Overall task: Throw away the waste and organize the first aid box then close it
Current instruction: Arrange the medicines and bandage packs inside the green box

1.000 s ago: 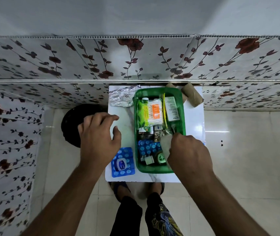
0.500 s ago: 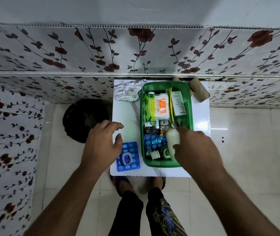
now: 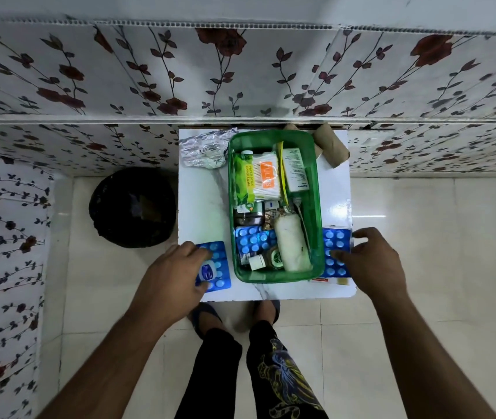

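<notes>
On the white table (image 3: 201,207) are set a green box (image 3: 317,207) between the hands, blister packs under each hand, foil and cardboard rolls beyond.

Left hand (image 3: 177,275) palm down at the table's near left corner, fingers curled. Right hand (image 3: 372,263) near the right edge, fingers spread, empty.

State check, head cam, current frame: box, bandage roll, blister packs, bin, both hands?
green first aid box: open, no lid on, packed with supplies
white bandage roll: lying inside the box
left blister pack: on table outside the box, small tub on it
right blister pack: on table outside the box
black bin: open, on floor
left hand: fingers on left pack
right hand: open, over right pack
</notes>
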{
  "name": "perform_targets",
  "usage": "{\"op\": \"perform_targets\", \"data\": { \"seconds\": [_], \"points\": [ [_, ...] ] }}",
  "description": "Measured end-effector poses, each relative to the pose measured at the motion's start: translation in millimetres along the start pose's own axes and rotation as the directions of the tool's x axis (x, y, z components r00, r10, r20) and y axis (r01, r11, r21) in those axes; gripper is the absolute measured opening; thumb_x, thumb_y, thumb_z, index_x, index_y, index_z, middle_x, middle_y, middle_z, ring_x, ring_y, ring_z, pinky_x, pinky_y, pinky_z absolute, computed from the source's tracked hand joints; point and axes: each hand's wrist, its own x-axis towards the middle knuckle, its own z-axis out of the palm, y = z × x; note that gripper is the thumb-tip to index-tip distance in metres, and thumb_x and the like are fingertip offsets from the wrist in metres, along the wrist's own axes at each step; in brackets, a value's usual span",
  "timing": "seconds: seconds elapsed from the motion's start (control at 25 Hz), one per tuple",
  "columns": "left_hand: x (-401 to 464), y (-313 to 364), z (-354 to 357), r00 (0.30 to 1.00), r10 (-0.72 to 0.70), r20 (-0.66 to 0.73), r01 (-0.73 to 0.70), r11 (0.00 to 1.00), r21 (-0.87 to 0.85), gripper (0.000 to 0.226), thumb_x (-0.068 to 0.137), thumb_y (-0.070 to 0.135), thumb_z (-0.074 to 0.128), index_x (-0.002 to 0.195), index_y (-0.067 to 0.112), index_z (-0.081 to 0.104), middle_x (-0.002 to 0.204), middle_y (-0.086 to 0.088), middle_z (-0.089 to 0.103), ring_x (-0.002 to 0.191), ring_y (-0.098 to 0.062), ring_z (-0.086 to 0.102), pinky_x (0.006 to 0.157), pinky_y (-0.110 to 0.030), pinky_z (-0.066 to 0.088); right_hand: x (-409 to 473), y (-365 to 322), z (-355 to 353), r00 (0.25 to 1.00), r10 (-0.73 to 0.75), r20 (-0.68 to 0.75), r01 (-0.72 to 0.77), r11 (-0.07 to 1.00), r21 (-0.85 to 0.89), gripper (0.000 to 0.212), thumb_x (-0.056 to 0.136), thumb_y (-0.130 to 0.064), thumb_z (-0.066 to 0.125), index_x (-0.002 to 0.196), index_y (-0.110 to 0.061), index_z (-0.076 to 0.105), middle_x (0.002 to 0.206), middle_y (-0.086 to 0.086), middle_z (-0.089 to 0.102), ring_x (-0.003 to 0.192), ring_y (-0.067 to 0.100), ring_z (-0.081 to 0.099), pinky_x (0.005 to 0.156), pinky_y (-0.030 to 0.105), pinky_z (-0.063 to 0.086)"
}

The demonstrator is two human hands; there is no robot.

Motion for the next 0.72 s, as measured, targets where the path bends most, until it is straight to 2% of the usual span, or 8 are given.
{"op": "perform_targets", "data": {
  "seconds": [0.16, 0.28, 0.36, 0.4, 0.48, 0.56, 0.64, 0.72],
  "points": [
    [-7.9, 0.7, -13.1, 0.999, -0.018, -0.045, 0.015, 0.998, -0.056, 0.044, 0.067, 0.031, 0.075, 0.110, 0.022, 0.067, 0.099, 0.005, 0.064, 0.093, -0.022, 0.063, 0.072, -0.030, 0.051, 5.8, 0.9, 1.7, 1.000, 0.027, -0.006, -0.026, 0.998, 0.051, 0.051, 0.072, -0.030, 0.082, 0.113, -0.020, 0.053, 0.083, -0.004, 0.065, 0.074, 0.019, 0.062, 0.059, 0.030, 0.046],
    [-17.6, 14.2, -43.4, 0.966, -0.058, -0.252, 0.008, 0.981, -0.196, 0.042, 0.072, 0.035, 0.068, 0.112, 0.022, 0.065, 0.099, 0.010, 0.063, 0.091, -0.016, 0.061, 0.074, -0.030, 0.050, 8.8, 1.5, -3.5, 0.999, 0.041, 0.014, -0.042, 0.994, 0.101, 0.043, 0.072, -0.024, 0.082, 0.105, -0.019, 0.055, 0.073, -0.010, 0.061, 0.066, 0.011, 0.058, 0.054, 0.025, 0.040],
    [-14.6, 37.8, -64.1, 0.925, 0.005, -0.379, -0.084, 0.978, -0.193, 0.042, 0.074, 0.031, 0.070, 0.113, 0.017, 0.066, 0.100, 0.006, 0.065, 0.090, -0.017, 0.059, 0.077, -0.030, 0.050, 9.5, 2.3, -6.9, 0.998, 0.051, 0.021, -0.053, 0.991, 0.125, 0.039, 0.073, -0.021, 0.081, 0.102, -0.018, 0.056, 0.075, -0.007, 0.063, 0.065, 0.006, 0.057, 0.052, 0.024, 0.038],
    [-8.6, 51.3, -72.0, 0.917, 0.064, -0.394, -0.131, 0.981, -0.146, 0.041, 0.074, 0.030, 0.072, 0.113, 0.016, 0.066, 0.100, 0.005, 0.067, 0.090, -0.019, 0.058, 0.078, -0.031, 0.049, 9.0, 2.6, -8.2, 0.998, 0.054, 0.025, -0.057, 0.990, 0.133, 0.039, 0.073, -0.020, 0.082, 0.101, -0.018, 0.056, 0.075, -0.007, 0.063, 0.064, 0.005, 0.058, 0.051, 0.024, 0.037],
    [10.9, 74.2, -77.5, 0.927, 0.190, -0.322, -0.195, 0.981, 0.019, 0.037, 0.074, 0.031, 0.071, 0.109, 0.017, 0.069, 0.098, 0.005, 0.070, 0.089, -0.021, 0.055, 0.079, -0.033, 0.045, 8.6, 3.8, -9.3, 0.998, 0.051, 0.034, -0.056, 0.987, 0.153, 0.038, 0.073, -0.020, 0.082, 0.100, -0.018, 0.056, 0.074, -0.006, 0.062, 0.064, 0.007, 0.059, 0.050, 0.024, 0.038],
    [29.7, 87.7, -69.9, 0.941, 0.267, -0.207, -0.222, 0.951, 0.217, 0.030, 0.070, 0.033, 0.073, 0.097, 0.019, 0.071, 0.086, 0.005, 0.069, 0.087, -0.022, 0.053, 0.075, -0.036, 0.034, 8.0, 4.9, -9.8, 0.998, 0.048, 0.032, -0.053, 0.982, 0.183, 0.038, 0.073, -0.020, 0.083, 0.100, -0.018, 0.057, 0.075, -0.003, 0.063, 0.063, 0.009, 0.059, 0.050, 0.024, 0.037],
    [40.4, 93.7, -62.6, 0.951, 0.291, -0.109, -0.238, 0.907, 0.347, 0.021, 0.059, 0.026, 0.079, 0.075, 0.018, 0.068, 0.067, 0.005, 0.064, 0.079, -0.024, 0.052, 0.068, -0.037, 0.023, 9.4, 7.3, -10.2, 0.999, 0.036, 0.014, -0.038, 0.983, 0.182, 0.036, 0.074, -0.020, 0.082, 0.099, -0.017, 0.057, 0.077, 0.000, 0.064, 0.062, 0.009, 0.058, 0.050, 0.024, 0.036],
    [42.8, 99.6, -59.3, 0.961, 0.273, -0.032, -0.238, 0.885, 0.401, 0.022, 0.051, 0.016, 0.081, 0.060, 0.018, 0.061, 0.056, 0.004, 0.057, 0.073, -0.024, 0.050, 0.067, -0.037, 0.018, 10.6, 8.7, -10.9, 1.000, 0.017, 0.008, -0.018, 0.986, 0.167, 0.033, 0.074, -0.020, 0.082, 0.096, -0.014, 0.057, 0.079, 0.002, 0.063, 0.063, 0.011, 0.055, 0.051, 0.025, 0.036]
  ]
}}
